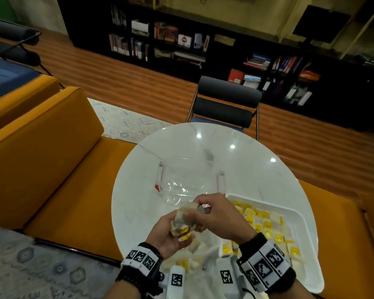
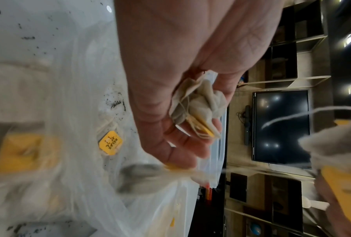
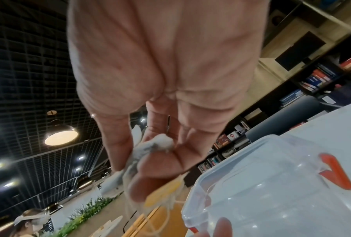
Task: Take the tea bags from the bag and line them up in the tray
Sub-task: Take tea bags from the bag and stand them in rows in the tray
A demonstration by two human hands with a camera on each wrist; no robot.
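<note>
Lying at the near rim of the round marble table [image 1: 257,156], the clear plastic bag [image 1: 194,262] spreads flat with loose tea bags [image 1: 226,249] showing through it, their yellow tags up. Just above it both hands meet over the tabletop. The left hand [image 1: 168,234], palm up, cups a crumpled clump of tea bags [image 2: 198,105] with fingers curled round it, strings and a yellow tag [image 2: 204,128] trailing off the fingertips. The right hand [image 1: 216,214] comes over from the right and pinches one tea bag [image 3: 150,150] between thumb and fingers, its string hanging down. Right of the hands, the white tray [image 1: 298,214] reaches to the table's right edge and slightly overhangs the near-right rim; tea bags already fill much of its floor in rows. Beyond the hands stands a clear plastic container [image 1: 188,180] with red-tipped side clips, near the tray's far-left corner. Past it the tabletop lies bare to the far rim. A dark chair [image 1: 225,100] stands at that far edge, an orange sofa [image 1: 41,160] along the left, and black bookshelves [image 1: 203,39] line the wall.
</note>
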